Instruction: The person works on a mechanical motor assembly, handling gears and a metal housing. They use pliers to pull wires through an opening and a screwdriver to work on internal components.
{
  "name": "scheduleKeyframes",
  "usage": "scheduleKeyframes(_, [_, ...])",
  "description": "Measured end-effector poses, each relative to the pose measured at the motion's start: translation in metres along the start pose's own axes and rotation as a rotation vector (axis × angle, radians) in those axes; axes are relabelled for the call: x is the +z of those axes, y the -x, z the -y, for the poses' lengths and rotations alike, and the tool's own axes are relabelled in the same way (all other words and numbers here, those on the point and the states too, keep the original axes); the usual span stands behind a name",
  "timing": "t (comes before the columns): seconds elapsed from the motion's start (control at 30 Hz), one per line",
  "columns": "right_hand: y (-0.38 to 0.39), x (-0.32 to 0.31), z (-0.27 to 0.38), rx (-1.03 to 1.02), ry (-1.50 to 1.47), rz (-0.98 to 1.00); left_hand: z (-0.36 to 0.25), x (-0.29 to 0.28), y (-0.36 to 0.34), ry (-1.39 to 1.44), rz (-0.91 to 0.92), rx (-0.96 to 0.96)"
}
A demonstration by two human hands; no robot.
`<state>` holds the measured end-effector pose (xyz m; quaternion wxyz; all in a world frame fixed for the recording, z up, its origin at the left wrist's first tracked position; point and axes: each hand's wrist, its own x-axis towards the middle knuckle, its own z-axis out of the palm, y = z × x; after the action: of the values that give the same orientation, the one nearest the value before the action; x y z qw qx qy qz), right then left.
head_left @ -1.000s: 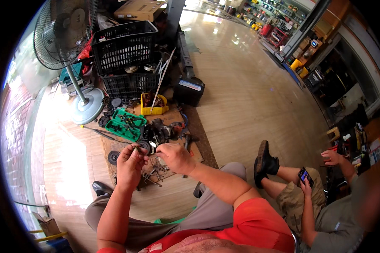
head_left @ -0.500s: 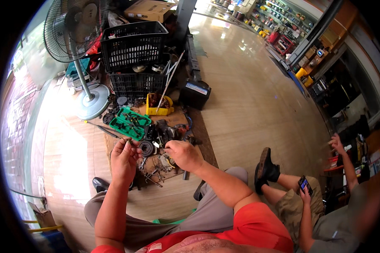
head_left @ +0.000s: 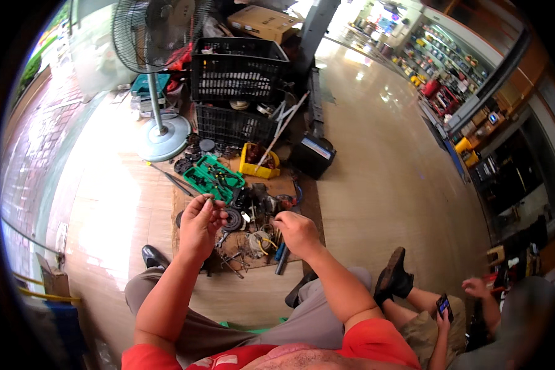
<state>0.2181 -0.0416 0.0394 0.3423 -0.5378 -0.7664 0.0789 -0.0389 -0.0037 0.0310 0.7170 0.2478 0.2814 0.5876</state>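
- Head view, left: a pedestal fan (head_left: 154,95) stands on its round grey-blue base (head_left: 166,143).
- Left hand (head_left: 203,221): thumb and fingertips press together on a small dark piece (head_left: 209,197), too small to identify, raised above the cardboard sheet (head_left: 285,184).
- Green tool case (head_left: 197,174): it lies open beyond the left hand, dark tools inside.
- Dark round wheel (head_left: 232,219): just right of the left hand; metal hand tools (head_left: 232,265) lie nearer the person.
- Yellow bin (head_left: 248,168): it holds reddish-brown parts.
- Right hand (head_left: 299,234): thumb and forefinger bent close together, apart from the left hand; I cannot tell whether they grip anything.
- Black battery (head_left: 311,159): beyond the right hand.
- Right: another person's hand (head_left: 443,322) holds a phone (head_left: 443,305).
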Motion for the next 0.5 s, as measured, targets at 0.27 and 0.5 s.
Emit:
scheduleKeyframes(0.27, [0.0005, -0.0035, -0.0046, 0.036, 0.090, 0.092, -0.0091, -0.0010, -0.0008, 0.013, -0.036, 0.016])
scheduleKeyframes(0.5, [-0.0027, -0.0058, 0.0001, -0.022, 0.077, 0.090, -0.0112, -0.0015, -0.0016, -0.005, -0.084, 0.041])
